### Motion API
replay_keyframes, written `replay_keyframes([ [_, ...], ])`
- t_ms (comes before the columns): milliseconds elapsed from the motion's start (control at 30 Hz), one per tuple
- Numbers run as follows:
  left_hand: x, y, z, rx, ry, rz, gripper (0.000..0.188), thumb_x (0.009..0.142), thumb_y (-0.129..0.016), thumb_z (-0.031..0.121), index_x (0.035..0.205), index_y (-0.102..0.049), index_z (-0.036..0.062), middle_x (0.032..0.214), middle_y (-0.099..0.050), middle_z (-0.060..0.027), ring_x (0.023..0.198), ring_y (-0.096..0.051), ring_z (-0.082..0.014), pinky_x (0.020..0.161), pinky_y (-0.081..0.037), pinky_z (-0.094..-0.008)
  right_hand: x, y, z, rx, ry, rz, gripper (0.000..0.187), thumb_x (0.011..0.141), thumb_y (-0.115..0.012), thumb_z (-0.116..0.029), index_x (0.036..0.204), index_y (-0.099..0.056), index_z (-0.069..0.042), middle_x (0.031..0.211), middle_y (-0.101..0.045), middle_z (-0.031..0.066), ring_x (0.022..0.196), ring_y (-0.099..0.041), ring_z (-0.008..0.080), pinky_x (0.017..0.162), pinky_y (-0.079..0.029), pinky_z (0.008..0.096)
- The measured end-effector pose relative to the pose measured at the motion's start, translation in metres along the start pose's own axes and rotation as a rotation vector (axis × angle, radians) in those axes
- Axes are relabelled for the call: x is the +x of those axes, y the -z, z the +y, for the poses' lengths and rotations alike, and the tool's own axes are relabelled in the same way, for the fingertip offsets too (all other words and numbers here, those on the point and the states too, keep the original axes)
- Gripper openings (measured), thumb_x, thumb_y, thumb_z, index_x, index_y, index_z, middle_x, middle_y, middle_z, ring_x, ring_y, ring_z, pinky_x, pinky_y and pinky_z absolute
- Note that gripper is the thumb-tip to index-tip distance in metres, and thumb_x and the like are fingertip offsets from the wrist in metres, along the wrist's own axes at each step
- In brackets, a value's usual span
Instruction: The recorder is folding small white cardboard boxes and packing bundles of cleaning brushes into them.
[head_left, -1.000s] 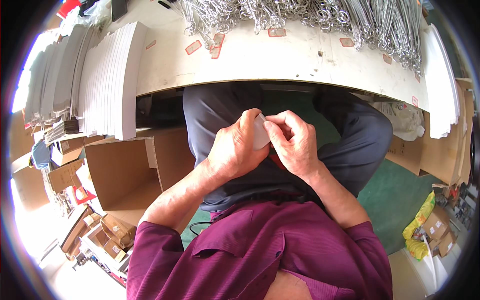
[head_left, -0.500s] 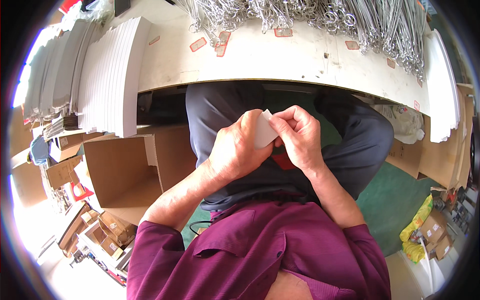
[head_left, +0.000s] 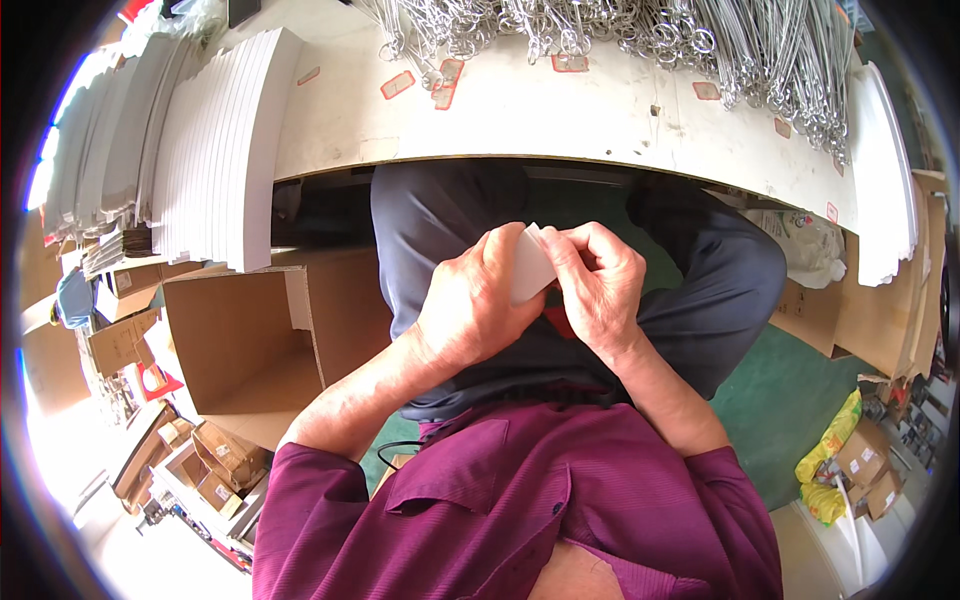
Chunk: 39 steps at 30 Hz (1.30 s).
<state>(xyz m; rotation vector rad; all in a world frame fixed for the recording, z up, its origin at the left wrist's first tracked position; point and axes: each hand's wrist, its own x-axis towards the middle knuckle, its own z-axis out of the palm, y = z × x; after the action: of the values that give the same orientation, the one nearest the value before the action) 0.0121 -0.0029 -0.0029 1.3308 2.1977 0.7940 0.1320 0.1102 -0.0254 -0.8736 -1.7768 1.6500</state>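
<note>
Above my lap, a small white paper piece [head_left: 532, 266] is gripped between my two hands; whether it is one sheet or a thin stack I cannot tell. My left hand [head_left: 475, 298] wraps round its left side, with the thumb along the edge. The thumb and fingers of my right hand [head_left: 602, 285] pinch its upper right corner. The lower part of the piece is hidden behind my fingers. Something small and red [head_left: 558, 320] shows just below the hands.
A white table [head_left: 480, 125] stretches ahead, bearing many metal rods with ring ends [head_left: 640, 35] along the back. White folded boards [head_left: 215, 150] are stacked at left, more white boards [head_left: 880, 175] at right. An open cardboard box [head_left: 245, 335] stands lower left. Yellow bags [head_left: 828, 470] lie lower right.
My right thumb has shifted slightly at the corner of the white paper piece, and the hand has turned a little. My left hand keeps its hold.
</note>
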Motion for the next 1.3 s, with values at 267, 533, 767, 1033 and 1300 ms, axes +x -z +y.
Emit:
replay_keyframes([
  [267,0.004,0.007,-0.001,-0.063,0.035,0.007,0.060,0.081,-0.083,0.021,0.129,-0.052,0.0023,0.103,-0.073,-0.0239,0.093,-0.074,-0.0419,0.078,-0.062,-0.0465,-0.009,-0.005,0.009,0.000,0.148,-0.053,0.030,0.099,-0.073,-0.017,0.122,-0.072,0.001,0.093,-0.077,0.0138,0.080,-0.073,0.0162,0.070,-0.057,0.0297],
  [533,0.003,0.007,-0.004,-0.085,0.015,-0.010,0.060,0.081,-0.085,0.019,0.128,-0.051,0.0024,0.102,-0.072,-0.0243,0.093,-0.074,-0.0422,0.076,-0.062,-0.0461,-0.009,-0.003,0.005,-0.253,0.407,-0.105,0.044,0.092,-0.078,-0.012,0.132,-0.065,0.003,0.083,-0.071,0.0148,0.070,-0.071,0.0255,0.062,-0.055,0.0352],
  [767,0.007,0.005,0.000,-0.101,-0.034,-0.023,0.062,0.078,-0.084,0.016,0.129,-0.051,0.0020,0.101,-0.072,-0.0253,0.093,-0.073,-0.0441,0.078,-0.061,-0.0478,-0.006,-0.006,0.013,-0.101,0.335,-0.123,0.050,0.091,-0.078,-0.009,0.138,-0.062,0.001,0.084,-0.072,0.0151,0.071,-0.071,0.0275,0.064,-0.056,0.0361],
  [1033,0.001,0.007,-0.007,-0.090,-0.018,-0.020,0.060,0.078,-0.082,0.014,0.128,-0.052,0.0016,0.101,-0.071,-0.0257,0.093,-0.073,-0.0444,0.077,-0.061,-0.0485,-0.008,-0.008,0.013,-0.215,0.371,-0.178,0.052,0.093,-0.075,-0.007,0.141,-0.060,0.001,0.089,-0.070,0.0189,0.074,-0.071,0.0275,0.066,-0.055,0.0362],
  [1300,0.007,0.016,-0.003,-0.151,-0.016,-0.037,0.061,0.081,-0.082,0.025,0.129,-0.055,-0.0008,0.102,-0.070,-0.0251,0.099,-0.070,-0.0433,0.084,-0.058,-0.0477,0.000,-0.002,0.005,-0.066,0.138,-0.141,0.039,0.100,-0.066,-0.007,0.138,-0.062,0.003,0.115,-0.075,0.0168,0.096,-0.070,0.0137,0.084,-0.056,0.0285],
])
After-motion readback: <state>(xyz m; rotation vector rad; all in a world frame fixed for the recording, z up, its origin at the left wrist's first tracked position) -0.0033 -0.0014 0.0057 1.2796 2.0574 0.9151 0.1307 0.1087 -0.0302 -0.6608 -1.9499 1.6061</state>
